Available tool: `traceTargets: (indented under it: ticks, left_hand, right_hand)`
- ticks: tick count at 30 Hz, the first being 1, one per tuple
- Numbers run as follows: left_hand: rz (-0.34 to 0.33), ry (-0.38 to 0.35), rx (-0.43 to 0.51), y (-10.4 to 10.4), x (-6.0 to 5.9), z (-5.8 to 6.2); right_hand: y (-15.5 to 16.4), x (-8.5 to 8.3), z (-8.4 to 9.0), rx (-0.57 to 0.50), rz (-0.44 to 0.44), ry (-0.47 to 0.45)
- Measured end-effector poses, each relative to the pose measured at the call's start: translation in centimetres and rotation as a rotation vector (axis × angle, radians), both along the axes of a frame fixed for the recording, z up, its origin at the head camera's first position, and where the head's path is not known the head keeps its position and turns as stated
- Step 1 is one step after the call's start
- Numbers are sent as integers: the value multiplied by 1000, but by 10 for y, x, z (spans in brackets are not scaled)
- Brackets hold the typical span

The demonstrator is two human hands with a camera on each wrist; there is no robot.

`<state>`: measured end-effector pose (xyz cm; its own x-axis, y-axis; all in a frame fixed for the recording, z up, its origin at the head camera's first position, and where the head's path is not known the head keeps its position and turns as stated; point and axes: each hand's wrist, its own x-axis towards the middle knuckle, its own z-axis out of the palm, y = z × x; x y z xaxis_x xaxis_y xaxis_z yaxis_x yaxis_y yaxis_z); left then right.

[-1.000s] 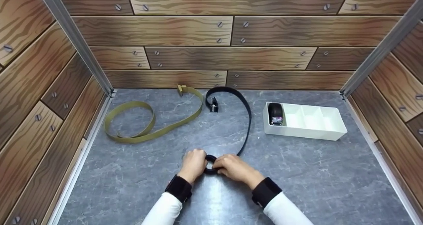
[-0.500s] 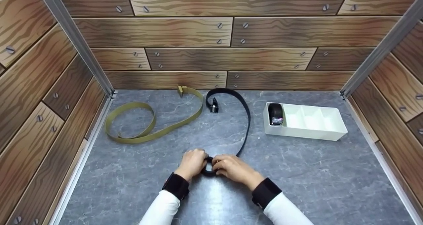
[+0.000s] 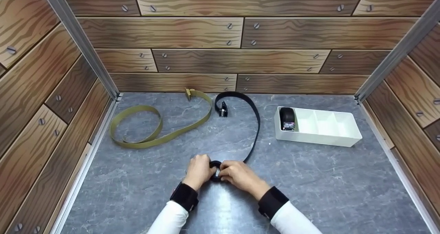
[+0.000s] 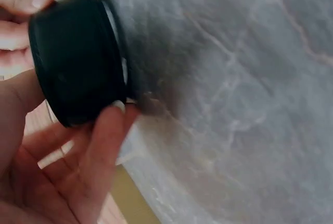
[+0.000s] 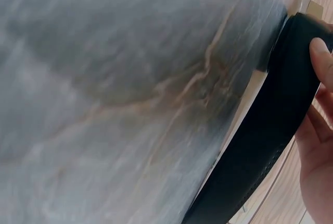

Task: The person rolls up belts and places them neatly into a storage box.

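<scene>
Change: where the wound end sat a little nearer us a second ago, we now see the coil of the black belt point(image 3: 216, 166) slightly farther up the table, and the loose run behind it shorter.
Left hand: our left hand point(image 3: 199, 169) grips the coil, thumb and fingers curled around it.
Right hand: our right hand point(image 3: 239, 175) pinches the coil's other side.
Belt: unrolled part curves back to its buckle point(image 3: 222, 109) near the wall.
Surface: grey marbled table point(image 3: 326, 182), with an olive belt point(image 3: 151, 127) at left and a white divided tray point(image 3: 319, 137) at right holding a rolled black belt point(image 3: 287, 118).
Room: wood-plank walls point(image 3: 206, 31).
</scene>
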<state>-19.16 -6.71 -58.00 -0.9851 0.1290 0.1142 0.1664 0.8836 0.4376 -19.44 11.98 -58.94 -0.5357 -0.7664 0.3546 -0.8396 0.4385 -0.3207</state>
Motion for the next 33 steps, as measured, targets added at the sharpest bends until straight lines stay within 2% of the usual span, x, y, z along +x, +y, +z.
traceTargets:
  ticks: [4,8,12,19,22,27,33]
  left_hand:
    - [78,-29,-22,2,3,2]
    - [65,-43,-61,4,2,3]
    - [-19,-24,-100,0,-2,2]
    - [-268,35,-163,-12,-8,0]
    - [-325,43,-167,-13,-10,0]
    - [-315,14,-128,-12,-11,-1]
    - [-238,-114,-17,-9,-9,0]
  right_hand:
    - [-5,1,0,1,-19,20]
    - [-3,-1,2,7,15,-26]
    - [3,-6,7,31,64,-79]
    - [10,-10,10,75,82,-68]
    - [10,-9,7,71,74,-67]
    - [7,-8,2,34,70,-57]
    - [6,-5,3,69,3,-34]
